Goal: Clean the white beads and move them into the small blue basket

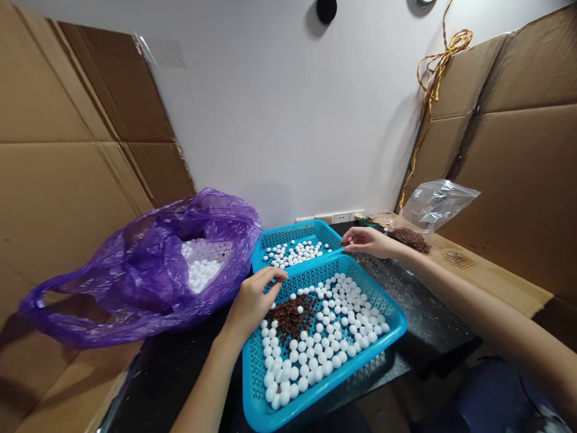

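My left hand [256, 296] hovers over the left rim of the near blue basket [392, 328], thumb and fingertips brought close together. Whatever may sit between those tips is too small to make out. White balls [331, 329] cover much of this basket's floor, with a heap of dark reddish-brown bits [293, 316] at its back left. At the right corner of the far blue basket [318, 225] is my right hand [372, 242], its fingers pinched together. A tiny dark speck shows at their tips, its kind unclear. More white balls [295, 254] lie in the far basket.
Left of the baskets, a purple plastic bag [148, 270] gapes with white balls inside. Brown bits [408, 239] spill by a clear zip bag [439, 201] at the right. Cardboard panels [518, 156] flank the black table [180, 373]; a yellow-red cable [435, 72] hangs behind.
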`<control>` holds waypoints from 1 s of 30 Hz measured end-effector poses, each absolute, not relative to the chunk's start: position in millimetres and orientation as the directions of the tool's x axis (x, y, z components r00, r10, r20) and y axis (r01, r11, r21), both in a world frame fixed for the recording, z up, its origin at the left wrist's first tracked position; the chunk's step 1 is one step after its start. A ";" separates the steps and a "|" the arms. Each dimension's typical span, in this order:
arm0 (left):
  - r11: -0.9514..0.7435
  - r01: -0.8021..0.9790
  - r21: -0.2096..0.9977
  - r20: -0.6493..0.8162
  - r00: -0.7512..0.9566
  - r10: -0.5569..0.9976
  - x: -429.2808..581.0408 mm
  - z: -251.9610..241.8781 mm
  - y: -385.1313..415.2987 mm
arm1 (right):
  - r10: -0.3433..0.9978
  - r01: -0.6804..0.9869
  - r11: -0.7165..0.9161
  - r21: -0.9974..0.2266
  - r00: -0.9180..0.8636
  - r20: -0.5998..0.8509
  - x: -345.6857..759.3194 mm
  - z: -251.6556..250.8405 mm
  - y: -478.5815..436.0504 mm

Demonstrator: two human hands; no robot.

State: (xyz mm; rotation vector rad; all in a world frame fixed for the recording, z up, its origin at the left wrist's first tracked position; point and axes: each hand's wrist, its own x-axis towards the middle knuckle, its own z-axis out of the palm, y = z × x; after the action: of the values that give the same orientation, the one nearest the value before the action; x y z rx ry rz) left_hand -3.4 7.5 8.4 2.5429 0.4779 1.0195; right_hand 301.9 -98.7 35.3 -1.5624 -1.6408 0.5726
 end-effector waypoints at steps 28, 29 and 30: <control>-0.723 0.175 0.669 0.414 0.720 0.557 -17.0 23.0 -11.9 | 0.764 0.421 0.165 -0.892 0.518 0.385 255.1 -25.0 -209.4; -0.708 0.173 0.684 0.414 0.708 0.572 -20.1 23.4 -15.7 | 0.734 0.370 0.180 -0.912 0.567 0.375 260.3 -31.7 -211.1; -0.692 0.171 0.701 0.417 0.689 0.593 -24.0 23.5 -19.4 | 0.710 0.322 0.185 -0.929 0.610 0.353 264.9 -38.4 -212.2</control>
State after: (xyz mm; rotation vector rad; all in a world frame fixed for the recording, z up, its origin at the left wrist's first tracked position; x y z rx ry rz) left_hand -24.0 -19.4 23.5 2.2568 0.5829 0.8548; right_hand 264.9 -212.2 -38.4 -1.4113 -0.9449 0.3403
